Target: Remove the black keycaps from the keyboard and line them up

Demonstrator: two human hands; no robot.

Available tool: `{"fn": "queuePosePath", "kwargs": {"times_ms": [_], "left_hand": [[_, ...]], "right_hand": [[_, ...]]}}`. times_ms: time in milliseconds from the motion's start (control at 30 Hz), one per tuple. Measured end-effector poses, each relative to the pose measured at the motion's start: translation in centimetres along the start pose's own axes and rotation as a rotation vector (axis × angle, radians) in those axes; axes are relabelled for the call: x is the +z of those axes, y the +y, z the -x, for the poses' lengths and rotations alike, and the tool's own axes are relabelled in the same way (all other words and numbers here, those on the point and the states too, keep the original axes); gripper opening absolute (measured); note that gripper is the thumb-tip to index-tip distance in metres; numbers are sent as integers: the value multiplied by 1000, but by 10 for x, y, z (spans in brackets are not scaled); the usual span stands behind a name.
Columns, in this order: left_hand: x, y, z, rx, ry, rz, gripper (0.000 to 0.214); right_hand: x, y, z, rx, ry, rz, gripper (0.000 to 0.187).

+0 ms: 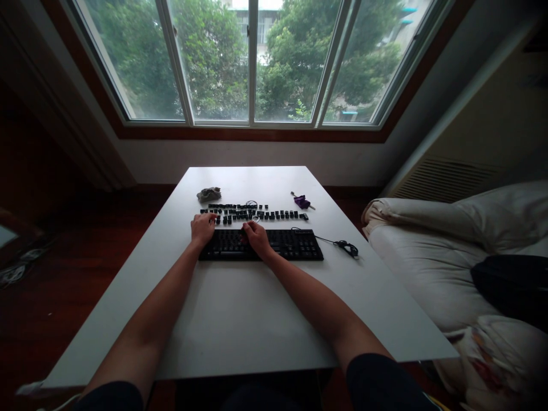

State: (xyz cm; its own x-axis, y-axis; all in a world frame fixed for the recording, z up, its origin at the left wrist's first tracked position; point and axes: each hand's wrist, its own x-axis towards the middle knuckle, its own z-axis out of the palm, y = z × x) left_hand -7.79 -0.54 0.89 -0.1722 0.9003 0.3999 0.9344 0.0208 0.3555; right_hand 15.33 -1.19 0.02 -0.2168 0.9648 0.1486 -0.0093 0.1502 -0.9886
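A black keyboard (295,245) lies lengthwise across the white table. Over its left half, my right hand (257,238) has its fingers curled in a pinch; what sits between the fingertips is too dark and small to make out. My left hand (202,228) is at the keyboard's upper left corner, its fingers closed together beside the loose keycaps (235,213). Whether it grips one of them cannot be seen. The black keycaps stand in rows just behind the keyboard, with a ring-shaped wire tool (256,218) among them.
A crumpled grey cloth (209,194) lies at the back left of the white table (240,319). A purple cloth-like item with a thin stick (302,201) is at the back right. The coiled cable (347,249) rests right of the keyboard. A sofa (428,262) stands on the right.
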Motion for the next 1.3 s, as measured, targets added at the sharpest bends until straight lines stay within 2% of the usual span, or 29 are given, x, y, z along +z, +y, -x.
{"fn": "queuePosePath", "kwargs": {"times_ms": [667,1000,1100,1300], "left_hand": [[10,-5,1,93,-80,31,32],[2,-7,1,117,-53,85,30],[-3,-1,1,159,-80,101,28],[-4,25,10,287,-198,142,26]], "right_hand": [[4,3,-3,-17,-7,-10,36],[3,3,-3,-7,-7,-53,39],[1,2,-6,-7,-7,-114,38],[-4,-4,-13,-29,-46,-210,32]]}}
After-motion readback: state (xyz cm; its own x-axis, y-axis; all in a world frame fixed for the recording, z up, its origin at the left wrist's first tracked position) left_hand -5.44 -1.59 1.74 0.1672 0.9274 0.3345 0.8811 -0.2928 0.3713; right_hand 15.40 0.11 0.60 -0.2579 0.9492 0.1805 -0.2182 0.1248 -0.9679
